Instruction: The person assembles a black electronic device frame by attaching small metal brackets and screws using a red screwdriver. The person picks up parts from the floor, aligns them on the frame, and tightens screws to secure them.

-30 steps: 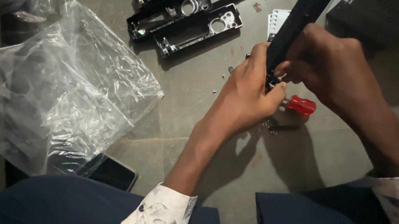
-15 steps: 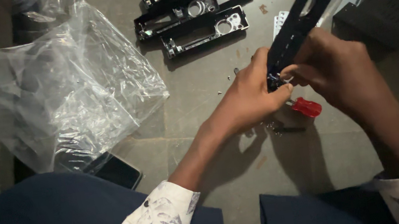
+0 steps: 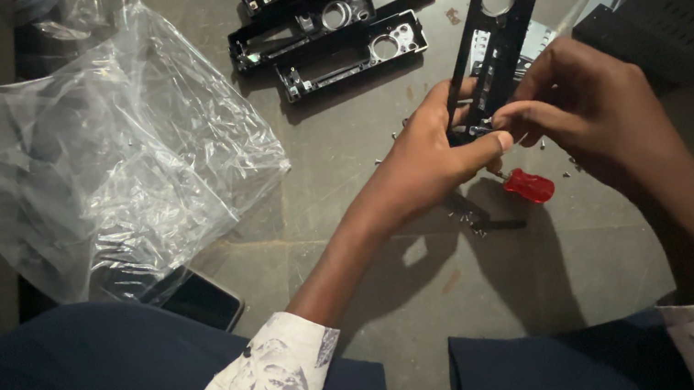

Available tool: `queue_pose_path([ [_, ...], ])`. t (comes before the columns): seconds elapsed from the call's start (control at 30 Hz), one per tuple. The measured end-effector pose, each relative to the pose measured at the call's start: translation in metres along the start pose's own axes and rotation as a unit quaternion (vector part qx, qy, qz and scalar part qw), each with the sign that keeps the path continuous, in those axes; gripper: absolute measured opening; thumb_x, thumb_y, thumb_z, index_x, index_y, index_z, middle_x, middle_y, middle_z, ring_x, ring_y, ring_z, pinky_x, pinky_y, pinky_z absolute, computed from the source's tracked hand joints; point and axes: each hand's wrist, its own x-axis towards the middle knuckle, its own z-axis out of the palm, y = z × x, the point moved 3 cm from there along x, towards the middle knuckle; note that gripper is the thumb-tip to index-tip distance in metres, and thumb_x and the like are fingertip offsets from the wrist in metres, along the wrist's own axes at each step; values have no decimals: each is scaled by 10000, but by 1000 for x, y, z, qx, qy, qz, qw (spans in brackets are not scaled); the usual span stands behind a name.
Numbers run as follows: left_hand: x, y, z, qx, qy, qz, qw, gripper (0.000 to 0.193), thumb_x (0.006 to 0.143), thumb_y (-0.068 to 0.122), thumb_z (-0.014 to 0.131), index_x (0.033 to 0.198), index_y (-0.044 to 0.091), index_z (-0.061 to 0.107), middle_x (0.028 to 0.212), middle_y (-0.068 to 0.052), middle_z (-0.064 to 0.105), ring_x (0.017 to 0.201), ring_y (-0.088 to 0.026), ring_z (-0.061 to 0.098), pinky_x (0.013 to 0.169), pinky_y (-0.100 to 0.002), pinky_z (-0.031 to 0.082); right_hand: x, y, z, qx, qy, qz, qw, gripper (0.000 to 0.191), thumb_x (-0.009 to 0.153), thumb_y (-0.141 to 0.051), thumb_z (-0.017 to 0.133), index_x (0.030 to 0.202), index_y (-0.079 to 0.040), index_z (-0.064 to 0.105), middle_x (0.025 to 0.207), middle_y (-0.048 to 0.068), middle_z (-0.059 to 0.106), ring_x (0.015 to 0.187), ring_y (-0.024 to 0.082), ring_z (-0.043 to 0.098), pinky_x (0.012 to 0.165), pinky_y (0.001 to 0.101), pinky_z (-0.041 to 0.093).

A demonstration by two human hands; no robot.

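Black faceplate clamped in left hand grip, lower end hidden; right hand pinches something unseen.

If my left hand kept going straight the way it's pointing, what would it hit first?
The black faceplate your left hand already grips; beyond it, likely the right hand, though depth is unclear.

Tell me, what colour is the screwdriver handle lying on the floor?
Red. The screwdriver handle shows best in the head view, just below the hands.
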Motion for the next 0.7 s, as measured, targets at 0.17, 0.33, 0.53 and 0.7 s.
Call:
queue_pose_path([
  [0.17, -1, 0, -3, 36, 9, -39, 999, 658, 843, 300, 735, 1380, 6, 495, 863, -42, 693, 762, -111, 658, 662, -263, 529, -2, -2, 1, 32, 6, -9, 999, 170, 941, -115, 724, 1012, -12, 608, 933, 111, 744, 884, 171, 757, 681, 301, 607],
  [0.33, 0, -1, -3, 46, 22, -50, 997, 682, 833, 313, 750, 1389, 25, 480, 897, -71, 725, 770, -118, 688, 656, -273, 548, -3, 0, 5, 45, 7, 19, 999, 141, 958, -95, 695, 1038, -16, 610, 914, 119, 719, 843, 182, 755, 675, 307, 627],
  [0.53, -3, 10, -10, 113, 65, 46, 990, 562, 916, 225, 723, 1366, -1, 472, 1108, -117, 710, 904, -164, 706, 764, -309, 583, -9, 33, 29, 359, 61, 81, 928, 259, 1099, -293, 512, 1079, -57, 617, 1065, 133, 682, 990, 211, 708, 857, 375, 605],
  [0.7, -17, 26, 13, 595, 95, 243, 761, 652, 833, 131, 756, 1409, 39, 464, 1217, -141, 633, 983, -292, 677, 868, -409, 557, -11, 50, 80, 778, -21, 167, 605, 347, 1149, -395, 508, 1089, -64, 594, 1161, 130, 640, 1122, 284, 639, 1016, 440, 571],
])
